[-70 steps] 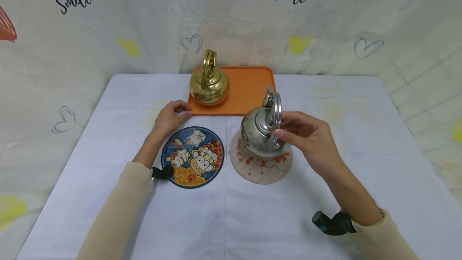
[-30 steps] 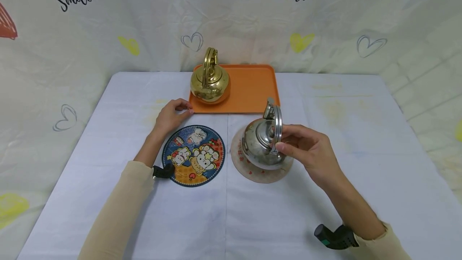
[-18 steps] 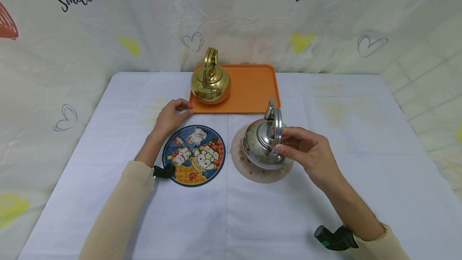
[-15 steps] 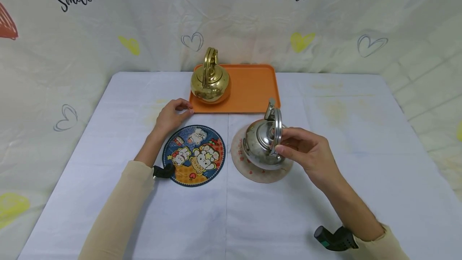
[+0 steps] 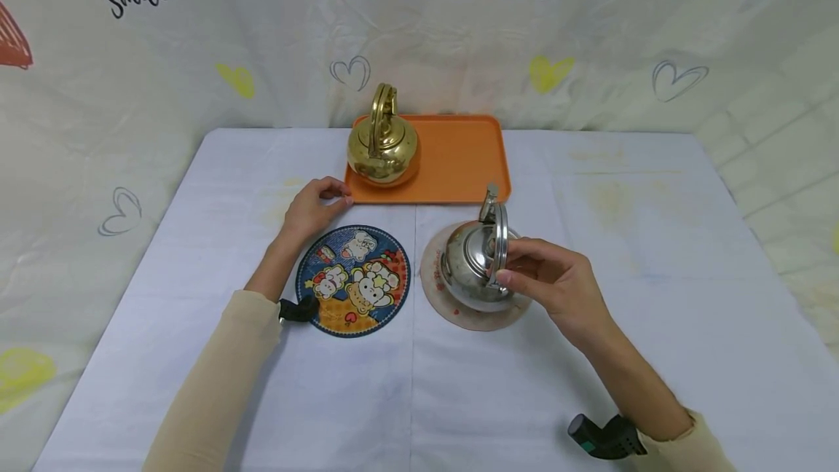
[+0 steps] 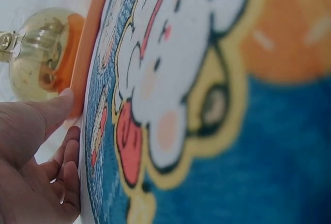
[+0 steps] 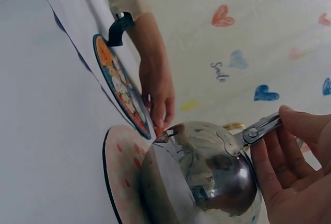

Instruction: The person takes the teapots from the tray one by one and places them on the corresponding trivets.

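Note:
My right hand [image 5: 556, 279] holds the upright handle of a silver teapot [image 5: 468, 279] between thumb and fingers. The teapot stands over a round beige mat [image 5: 435, 296] with red prints, and the right wrist view shows its shiny body [image 7: 222, 177] low against that mat [image 7: 121, 154]. At the back, my left hand [image 5: 311, 208] has thumb and index finger on the front left corner of an orange tray [image 5: 459, 159]. In the left wrist view, the thumb rests on the tray's rim [image 6: 85, 58] while the other fingers curl below. A gold teapot [image 5: 383, 148] stands on the tray's left side.
Beside the beige mat lies a round blue cartoon mat [image 5: 354, 282], right by my left forearm. A white cloth covers the table [image 5: 328, 399]. A patterned curtain [image 5: 452, 35] hangs behind the table's far edge.
My right hand has lowered the silver teapot toward me and down onto the beige mat, with a slight last shift. My left hand has stayed at the tray corner. The view has tilted slightly.

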The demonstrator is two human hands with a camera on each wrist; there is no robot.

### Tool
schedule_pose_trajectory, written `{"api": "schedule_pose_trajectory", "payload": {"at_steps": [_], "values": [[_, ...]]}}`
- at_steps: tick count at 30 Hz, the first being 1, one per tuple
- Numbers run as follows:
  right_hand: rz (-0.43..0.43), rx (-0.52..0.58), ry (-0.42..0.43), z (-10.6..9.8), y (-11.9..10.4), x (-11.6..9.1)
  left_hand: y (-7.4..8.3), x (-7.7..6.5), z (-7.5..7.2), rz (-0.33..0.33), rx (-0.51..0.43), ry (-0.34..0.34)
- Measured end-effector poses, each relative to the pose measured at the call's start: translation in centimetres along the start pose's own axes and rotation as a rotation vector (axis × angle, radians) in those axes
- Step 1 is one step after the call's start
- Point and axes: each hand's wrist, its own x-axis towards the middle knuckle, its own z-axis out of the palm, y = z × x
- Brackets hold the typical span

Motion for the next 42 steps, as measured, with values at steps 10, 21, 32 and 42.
{"api": "schedule_pose_trajectory", "payload": {"at_steps": [10, 21, 32, 42], "values": [[-0.017, 0.008, -0.025, 0.2, 0.4, -0.1, 0.1, -0.1, -0.1, 0.01, -0.004, 0.003], [0.009, -0.025, -0.04, 0.2, 0.2, 0.0, -0.2, -0.1, 0.0, 0.012, 0.004, -0.002], [0.008, -0.056, -0.022, -0.1, -0.4, 0.1, -0.1, -0.1, 0.3, -0.005, 0.003, -0.002], [-0.05, -0.132, 0.131, -0.4, -1.7, 1.3, 0.1, -0.1, 0.1, -0.008, 0.001, 0.002]]}}
